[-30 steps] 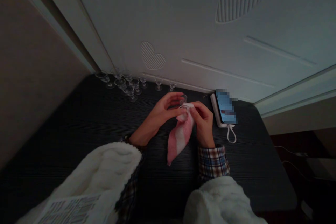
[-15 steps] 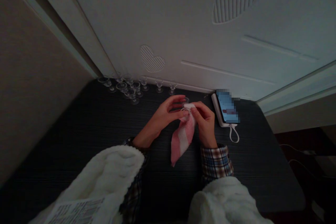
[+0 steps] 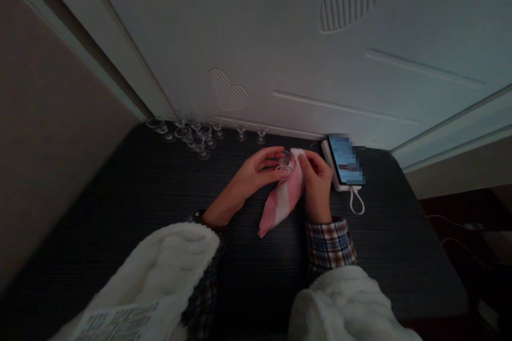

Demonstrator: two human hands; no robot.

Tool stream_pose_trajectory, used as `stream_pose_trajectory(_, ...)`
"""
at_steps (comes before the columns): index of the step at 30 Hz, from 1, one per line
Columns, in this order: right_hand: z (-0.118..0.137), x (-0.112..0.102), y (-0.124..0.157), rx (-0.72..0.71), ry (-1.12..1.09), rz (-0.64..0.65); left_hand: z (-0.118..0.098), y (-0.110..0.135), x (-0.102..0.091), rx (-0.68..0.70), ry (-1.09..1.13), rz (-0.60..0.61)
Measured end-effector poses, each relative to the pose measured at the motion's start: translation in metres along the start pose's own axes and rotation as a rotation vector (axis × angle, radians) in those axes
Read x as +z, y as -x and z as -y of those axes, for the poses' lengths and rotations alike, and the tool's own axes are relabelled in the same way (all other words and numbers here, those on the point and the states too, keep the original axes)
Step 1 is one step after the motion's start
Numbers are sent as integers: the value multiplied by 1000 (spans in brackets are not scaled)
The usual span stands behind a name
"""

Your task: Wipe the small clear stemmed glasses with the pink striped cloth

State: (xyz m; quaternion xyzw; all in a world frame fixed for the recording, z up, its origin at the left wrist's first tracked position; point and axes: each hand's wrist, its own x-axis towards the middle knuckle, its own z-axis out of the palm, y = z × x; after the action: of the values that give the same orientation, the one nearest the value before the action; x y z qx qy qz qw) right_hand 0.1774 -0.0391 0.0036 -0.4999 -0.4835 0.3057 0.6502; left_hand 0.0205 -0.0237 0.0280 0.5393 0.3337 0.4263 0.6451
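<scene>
My left hand (image 3: 252, 173) pinches a small clear stemmed glass (image 3: 284, 164) above the dark table (image 3: 120, 197). My right hand (image 3: 318, 184) grips a pink and white striped cloth (image 3: 284, 197), with its upper end pressed against the glass. The rest of the cloth hangs down and to the left, toward the tabletop. Both hands meet near the table's far edge, just left of a phone. The scene is dim.
Several small clear stemmed glasses (image 3: 192, 130) stand in a cluster and row at the back left by the white panel (image 3: 280, 37). A lit phone (image 3: 346, 162) lies on a white power bank with a cable (image 3: 356, 202) at the right.
The cloth's top has come out from the glass's mouth and now sits beside it, under my right fingers. Both hands shifted slightly right.
</scene>
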Motion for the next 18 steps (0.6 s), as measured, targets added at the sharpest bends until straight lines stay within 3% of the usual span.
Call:
stream_pose_trajectory(10, 1, 0, 2, 10, 31, -4, 1, 1, 0, -6, 6, 16)
stream_pose_trajectory(18, 7, 3, 5, -40, 23, 78, 4, -1, -2, 22, -10, 19)
